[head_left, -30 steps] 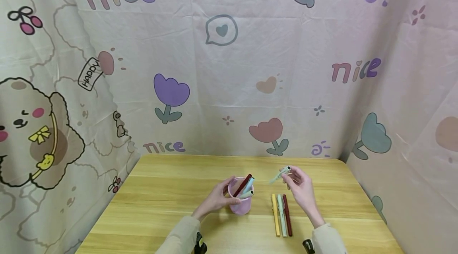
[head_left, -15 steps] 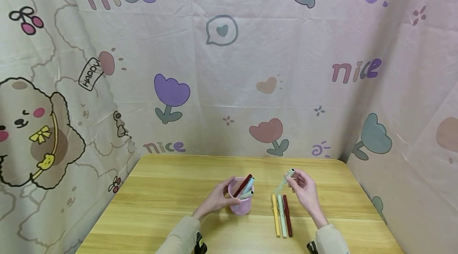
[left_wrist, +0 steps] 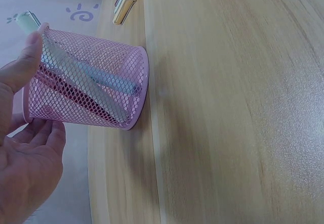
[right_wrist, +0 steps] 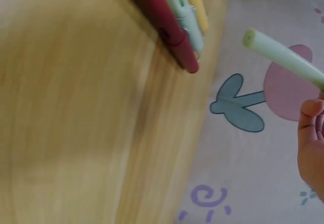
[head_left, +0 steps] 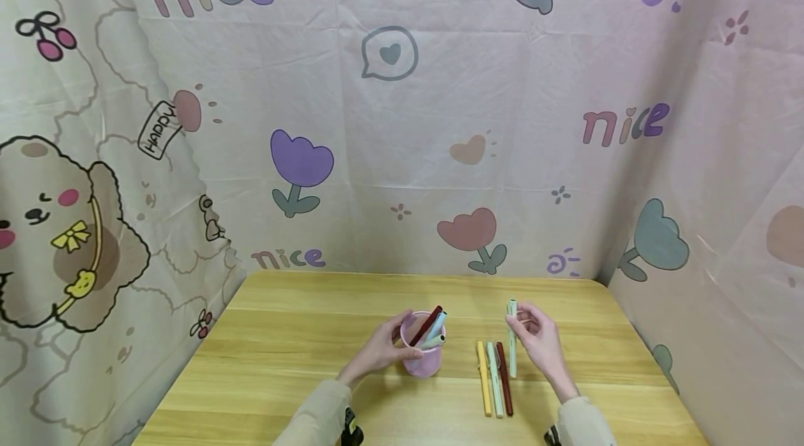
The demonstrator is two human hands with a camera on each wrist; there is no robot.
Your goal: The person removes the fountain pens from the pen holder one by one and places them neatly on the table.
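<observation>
My left hand (head_left: 377,350) grips a pink mesh pen cup (head_left: 424,366) near its rim, thumb on one side and fingers on the other. A dark red pen (head_left: 427,326), a light blue pen (head_left: 436,324) and a light green pen (head_left: 433,343) lean inside it. My right hand (head_left: 540,338) pinches another light green pen (head_left: 512,355) near its upper end, the pen pointing down toward the near side. In the right wrist view, that pen's free end stands off the table. Left of it, a yellow pen (head_left: 484,382), a light green pen (head_left: 495,383) and a dark red pen (head_left: 505,383) lie side by side.
The wooden table (head_left: 301,334) carries the cup and the row of pens. A printed curtain (head_left: 389,153) hangs behind the table and along both sides.
My right hand has moved slightly right and down, turning the light green pen from slanting leftward to nearly straight toward the near side. The left hand and cup have stayed put.
</observation>
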